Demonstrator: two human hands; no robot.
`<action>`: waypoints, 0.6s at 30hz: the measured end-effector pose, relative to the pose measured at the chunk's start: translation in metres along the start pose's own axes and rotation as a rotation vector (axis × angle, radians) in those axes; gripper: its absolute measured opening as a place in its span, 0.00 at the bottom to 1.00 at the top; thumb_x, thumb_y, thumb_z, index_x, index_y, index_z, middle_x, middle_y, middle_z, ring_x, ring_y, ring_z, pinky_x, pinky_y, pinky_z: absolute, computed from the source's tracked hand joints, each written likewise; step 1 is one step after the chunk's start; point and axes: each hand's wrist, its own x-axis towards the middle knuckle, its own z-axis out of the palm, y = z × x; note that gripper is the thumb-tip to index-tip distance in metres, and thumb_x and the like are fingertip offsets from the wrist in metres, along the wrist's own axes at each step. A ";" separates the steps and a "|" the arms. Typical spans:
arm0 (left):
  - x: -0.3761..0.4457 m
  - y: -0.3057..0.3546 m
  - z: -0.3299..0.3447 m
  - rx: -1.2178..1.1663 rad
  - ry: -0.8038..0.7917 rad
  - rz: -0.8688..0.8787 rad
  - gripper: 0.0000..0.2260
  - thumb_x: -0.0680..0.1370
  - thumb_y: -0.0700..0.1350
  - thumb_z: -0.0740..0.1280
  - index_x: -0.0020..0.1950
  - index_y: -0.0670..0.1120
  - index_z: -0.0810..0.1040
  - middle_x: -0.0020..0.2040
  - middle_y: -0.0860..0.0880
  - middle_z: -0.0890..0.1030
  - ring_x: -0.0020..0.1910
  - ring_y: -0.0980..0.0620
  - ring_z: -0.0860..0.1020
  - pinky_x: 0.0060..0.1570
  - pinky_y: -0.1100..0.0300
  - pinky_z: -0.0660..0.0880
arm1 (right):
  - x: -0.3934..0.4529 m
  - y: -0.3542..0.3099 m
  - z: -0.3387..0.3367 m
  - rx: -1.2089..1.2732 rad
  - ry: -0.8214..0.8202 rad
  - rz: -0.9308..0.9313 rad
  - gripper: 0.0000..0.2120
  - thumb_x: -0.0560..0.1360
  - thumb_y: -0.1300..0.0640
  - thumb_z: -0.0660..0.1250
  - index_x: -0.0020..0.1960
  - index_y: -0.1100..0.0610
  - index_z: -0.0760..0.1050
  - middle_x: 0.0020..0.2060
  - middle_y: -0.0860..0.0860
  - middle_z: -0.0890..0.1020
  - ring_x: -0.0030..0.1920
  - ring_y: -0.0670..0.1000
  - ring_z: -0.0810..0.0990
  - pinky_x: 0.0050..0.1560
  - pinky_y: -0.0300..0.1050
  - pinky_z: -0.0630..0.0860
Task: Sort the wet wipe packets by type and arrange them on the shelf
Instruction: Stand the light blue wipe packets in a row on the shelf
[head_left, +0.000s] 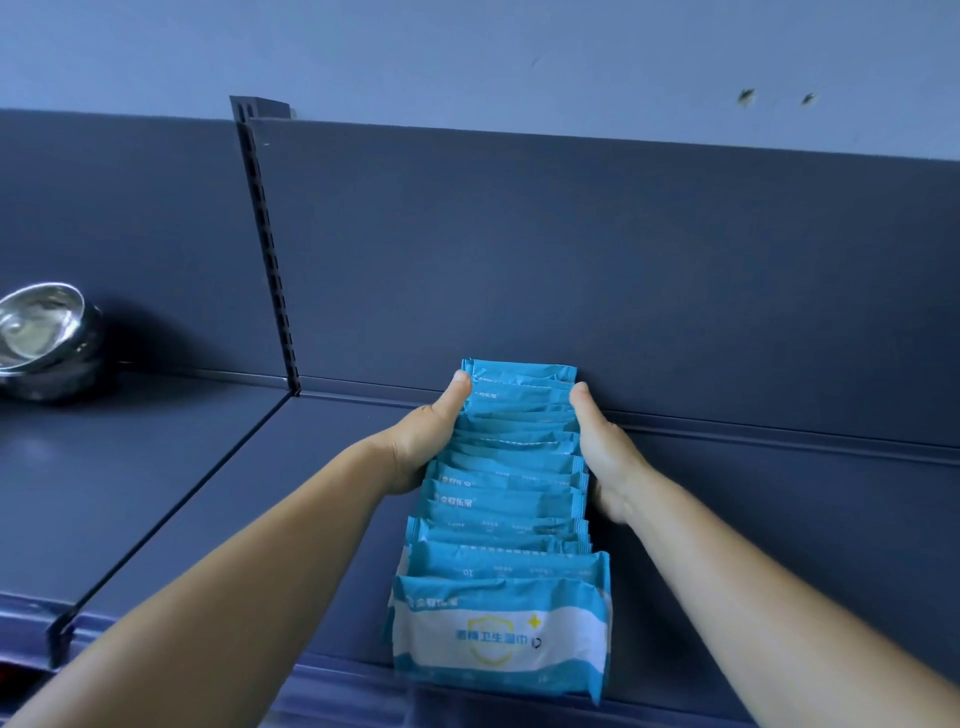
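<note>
Both hands, left hand (426, 441) and right hand (608, 457), clamp the row of blue wipe packets (511, 499) on the shelf (779, 519). Soft, light, slippery-looking packs; squeezing the row's ends seems safest.

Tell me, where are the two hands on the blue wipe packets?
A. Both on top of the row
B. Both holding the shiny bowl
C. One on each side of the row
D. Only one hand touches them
C: the left hand presses the left side of the row of blue wipe packets and the right hand the right side, squeezing it straight on the shelf.
</note>
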 end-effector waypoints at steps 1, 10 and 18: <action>0.005 -0.003 -0.002 0.000 0.002 -0.005 0.52 0.57 0.82 0.58 0.74 0.51 0.65 0.74 0.49 0.67 0.71 0.46 0.68 0.71 0.44 0.63 | -0.002 -0.002 0.002 0.002 -0.004 -0.012 0.34 0.71 0.27 0.55 0.69 0.46 0.69 0.63 0.47 0.77 0.61 0.51 0.78 0.64 0.55 0.73; 0.003 0.002 0.001 0.063 0.051 0.028 0.44 0.67 0.78 0.50 0.76 0.53 0.60 0.76 0.52 0.61 0.75 0.49 0.61 0.74 0.47 0.55 | 0.004 -0.009 -0.005 -0.098 0.011 -0.067 0.45 0.64 0.21 0.54 0.75 0.42 0.58 0.72 0.43 0.67 0.70 0.49 0.67 0.72 0.56 0.61; 0.015 0.008 -0.001 0.114 0.093 0.005 0.53 0.61 0.80 0.53 0.78 0.49 0.57 0.77 0.50 0.58 0.76 0.49 0.59 0.74 0.46 0.55 | 0.018 -0.029 -0.001 -0.115 -0.060 0.028 0.35 0.72 0.26 0.52 0.67 0.49 0.72 0.61 0.49 0.79 0.58 0.51 0.79 0.58 0.51 0.76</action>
